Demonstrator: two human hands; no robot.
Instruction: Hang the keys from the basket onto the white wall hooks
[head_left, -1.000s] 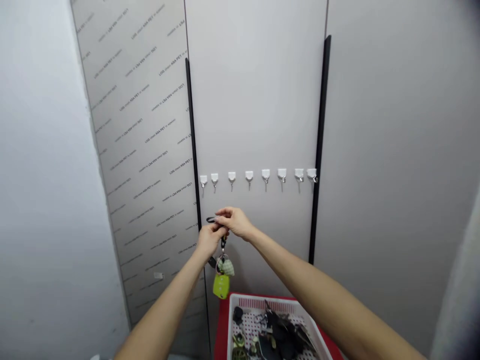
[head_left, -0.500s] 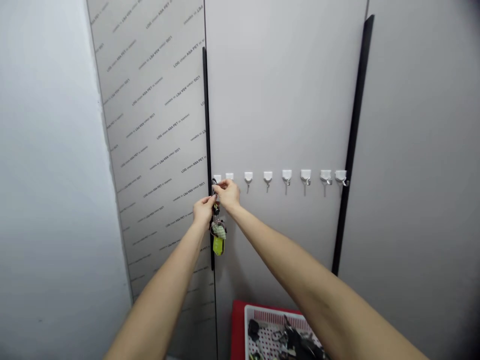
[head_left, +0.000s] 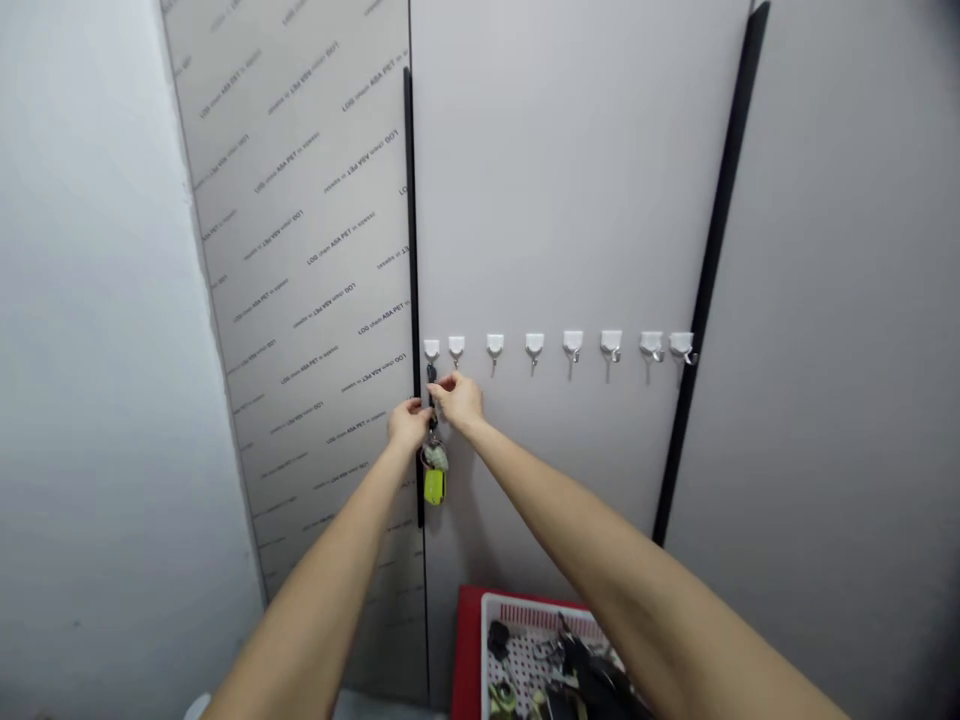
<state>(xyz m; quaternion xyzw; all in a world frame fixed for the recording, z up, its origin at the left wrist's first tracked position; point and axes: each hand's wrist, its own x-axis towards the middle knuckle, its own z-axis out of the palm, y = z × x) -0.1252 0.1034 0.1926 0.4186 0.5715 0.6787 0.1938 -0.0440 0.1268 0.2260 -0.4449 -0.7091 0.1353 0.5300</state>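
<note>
A key bunch (head_left: 433, 470) with a black clip, a small greenish charm and a yellow-green tag hangs from the leftmost white hook (head_left: 431, 349) on the grey cabinet door. Both hands meet at it just below that hook. My left hand (head_left: 407, 424) is closed on the left side of the clip. On the right side, the fingers of my right hand (head_left: 458, 399) pinch the clip's upper part. A row of several white hooks (head_left: 571, 344) runs to the right along the door, all bare.
A white perforated basket (head_left: 525, 612) with several dark key bunches stands on a red surface (head_left: 469, 640) at the bottom. Black vertical handles (head_left: 709, 270) edge the doors. The left door (head_left: 300, 280) carries printed film; a white wall is at far left.
Both hands rose with the key bunch from waist height to the leftmost hook, then dropped slightly. The bunch now hangs from that hook.
</note>
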